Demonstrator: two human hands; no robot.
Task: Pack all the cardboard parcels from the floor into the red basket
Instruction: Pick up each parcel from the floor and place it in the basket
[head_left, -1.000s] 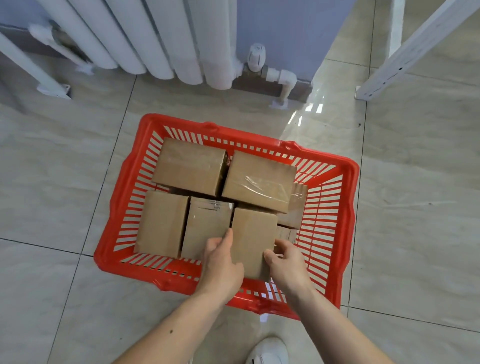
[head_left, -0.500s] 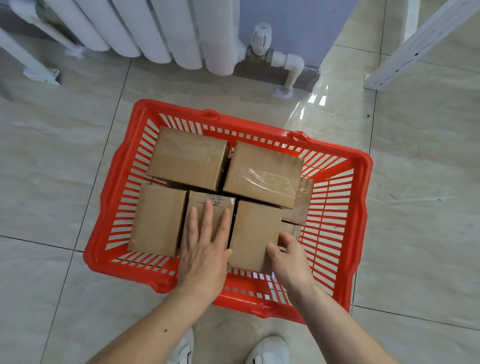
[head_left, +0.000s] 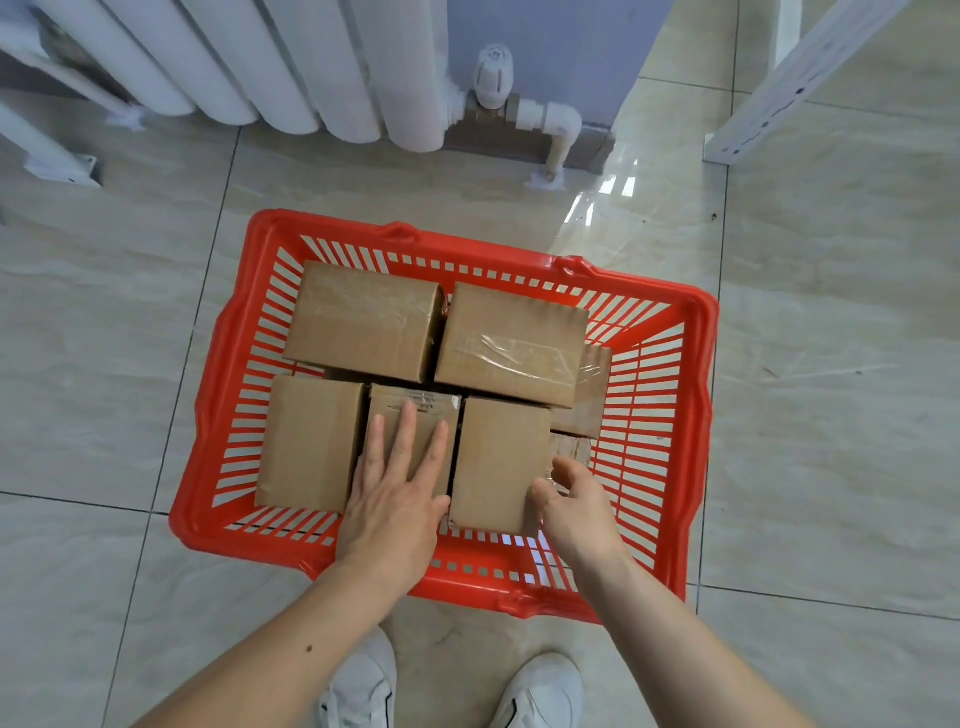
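The red basket stands on the tiled floor in front of my feet, with several brown cardboard parcels in it. Two parcels lie across the back, one on the left and a taped one on the right. Three stand side by side at the front. My left hand lies flat, fingers straight, on the middle front parcel. My right hand hovers with loosely curled fingers at the right edge of the front right parcel, its thumb just at that edge. Lower parcels peek out on the right.
A white radiator with a valve and pipe runs along the wall behind the basket. White frame legs stand at the far right and far left. My white shoes are just below the basket.
My left hand went from gripping the front right parcel's side to lying flat on the middle parcel. My right hand has loosened its hold at the parcel's right corner.
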